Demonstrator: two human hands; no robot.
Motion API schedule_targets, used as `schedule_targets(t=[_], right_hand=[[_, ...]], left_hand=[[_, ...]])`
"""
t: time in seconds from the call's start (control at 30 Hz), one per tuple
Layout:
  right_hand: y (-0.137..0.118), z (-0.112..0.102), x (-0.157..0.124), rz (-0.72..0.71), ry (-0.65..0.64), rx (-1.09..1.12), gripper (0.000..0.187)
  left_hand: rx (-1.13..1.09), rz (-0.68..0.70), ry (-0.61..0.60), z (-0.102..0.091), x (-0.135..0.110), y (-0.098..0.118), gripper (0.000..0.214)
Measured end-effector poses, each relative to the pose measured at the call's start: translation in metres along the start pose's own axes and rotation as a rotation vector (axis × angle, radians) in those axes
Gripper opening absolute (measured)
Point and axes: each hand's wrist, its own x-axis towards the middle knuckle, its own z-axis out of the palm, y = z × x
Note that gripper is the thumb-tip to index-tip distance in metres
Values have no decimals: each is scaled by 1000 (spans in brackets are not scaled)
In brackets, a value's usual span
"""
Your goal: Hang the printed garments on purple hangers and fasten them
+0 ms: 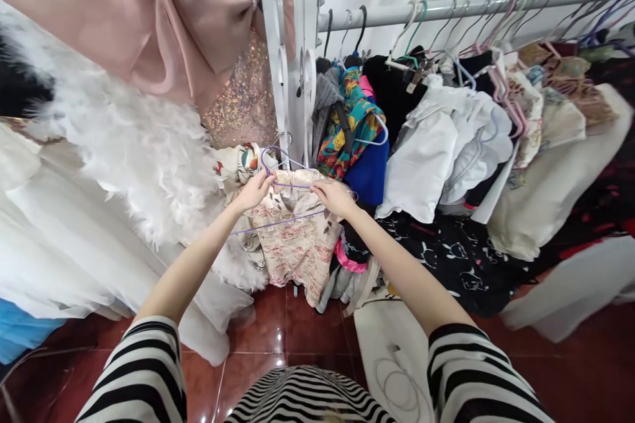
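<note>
In front of me is a purple wire hanger (292, 218), its hook up and to the left. My left hand (254, 190) is closed around the hanger near the base of the hook. My right hand (331, 197) pinches at the hanger's other arm by the top edge of a cream floral garment (297, 248). Whether those fingers also hold the cloth is hidden. The garment, with pink and grey print, hangs behind and below the hanger. Its lower bar crosses in front of the cloth.
A white clothes rail (446, 5) carries several garments at right, among them white tops (421, 145) and a colourful floral piece (352, 115). On the left hang a white feathered gown (133, 145) and a pink satin bow (188, 26). A white case (391, 350) with a cable lies on red tiles (262, 334).
</note>
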Motion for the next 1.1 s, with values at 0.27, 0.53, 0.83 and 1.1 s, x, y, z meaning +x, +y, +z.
schedule_targets(t=[0.27,0.53,0.83,1.1], right_hand=[[-7,-34,10,205,-125,-286,30],[0,-35,34,131,54,-332,41],[12,-33,46,174,47,-221,47],[28,-22,26,315,38,-152,35]], left_hand=[[-80,-99,184,9,37,-1,27],[-194,-122,254,-16,59,7,29],[-133,-139,252,-34,84,6,28],[-14,-112,90,-7,98,11,18]])
